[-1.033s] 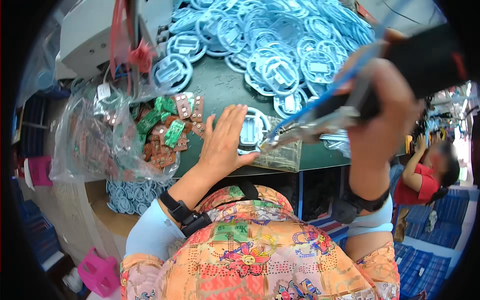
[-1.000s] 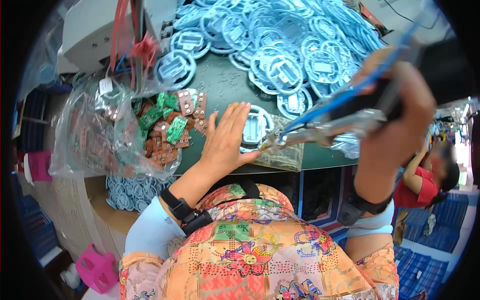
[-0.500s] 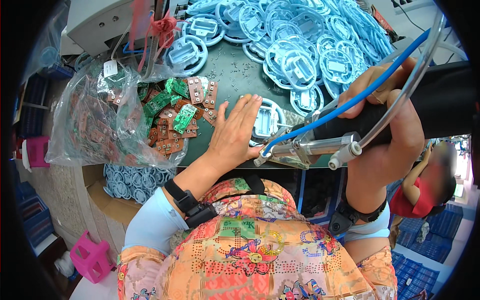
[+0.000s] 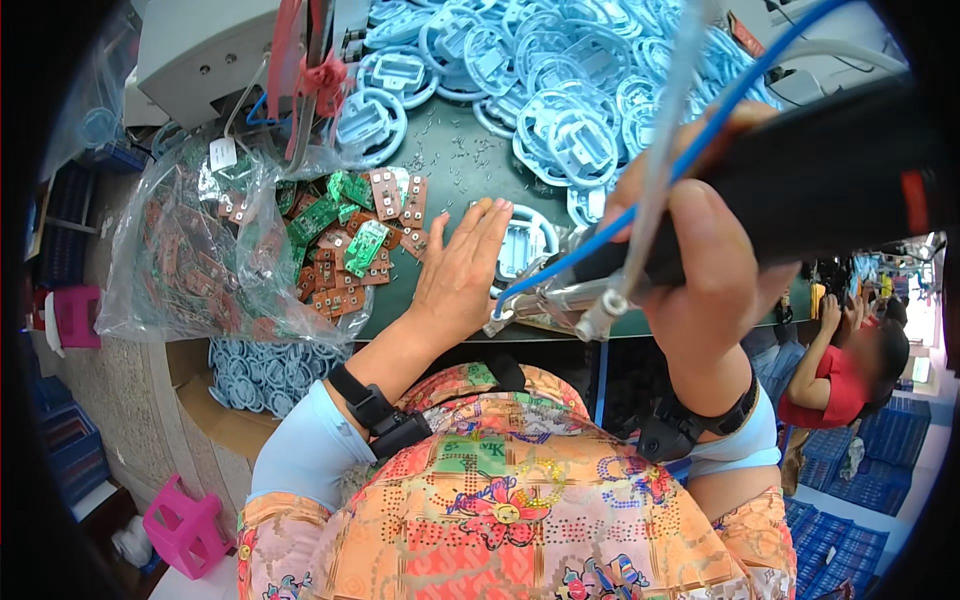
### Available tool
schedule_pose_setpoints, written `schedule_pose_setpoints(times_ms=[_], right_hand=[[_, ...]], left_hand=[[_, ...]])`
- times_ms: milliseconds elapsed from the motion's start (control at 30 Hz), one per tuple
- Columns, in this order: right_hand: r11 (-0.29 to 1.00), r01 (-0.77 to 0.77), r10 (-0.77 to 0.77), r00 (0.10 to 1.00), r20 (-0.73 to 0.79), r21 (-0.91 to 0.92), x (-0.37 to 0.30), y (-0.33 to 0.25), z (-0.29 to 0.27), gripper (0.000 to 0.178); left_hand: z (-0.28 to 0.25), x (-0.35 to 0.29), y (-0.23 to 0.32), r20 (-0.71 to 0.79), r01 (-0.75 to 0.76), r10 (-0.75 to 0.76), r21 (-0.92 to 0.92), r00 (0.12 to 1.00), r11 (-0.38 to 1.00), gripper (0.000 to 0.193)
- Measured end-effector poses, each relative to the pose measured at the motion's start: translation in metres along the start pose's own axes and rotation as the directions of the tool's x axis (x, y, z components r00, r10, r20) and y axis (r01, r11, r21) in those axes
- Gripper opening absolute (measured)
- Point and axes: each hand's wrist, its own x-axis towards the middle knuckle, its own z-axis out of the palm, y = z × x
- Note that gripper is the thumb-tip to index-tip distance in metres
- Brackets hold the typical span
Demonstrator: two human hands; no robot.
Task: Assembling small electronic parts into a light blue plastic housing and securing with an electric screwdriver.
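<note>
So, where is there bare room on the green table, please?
A small patch of green table lies bare between the circuit boards and the left hand. Farther off, small bits litter it; blue rings crowd the far side.

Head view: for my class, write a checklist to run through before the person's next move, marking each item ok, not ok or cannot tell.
1. Left hand on the pale blue ring part: ok, fingers lie along its left side.
2. Right hand wrapped round the black tool: ok.
3. Tool's lower end clear of left hand: not ok, it appears right beside the thumb.
4. Tool's lower end touching the part: cannot tell.
5. Green bench free of loose bits: not ok, small metal pieces lie scattered.
</note>
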Motion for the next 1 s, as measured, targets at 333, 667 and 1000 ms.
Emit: schedule_pose_setpoints(times_ms=[333, 667, 1000], right_hand=[[0.995, -0.096, 0.102, 0.961, -0.257, 0.036, 0.038, -0.002, -0.088, 0.028], [0.993, -0.075, 0.090, 0.977, -0.192, 0.086, 0.026, 0.027, -0.071, 0.033], [0.986, -0.130, 0.156, 0.939, -0.306, 0.103, 0.012, 0.032, -0.057, 0.023]], left_hand=[[-0.018, 0.025, 0.030, 0.153, -0.058, 0.061, -0.028, 0.986, 0.998, 0.084], [0.008, 0.019, 0.029, 0.151, -0.222, 0.221, -0.014, 0.963, 0.975, 0.035], [0.005, 0.024, 0.031, 0.141, -0.235, 0.239, -0.044, 0.961, 0.971, 0.029]])
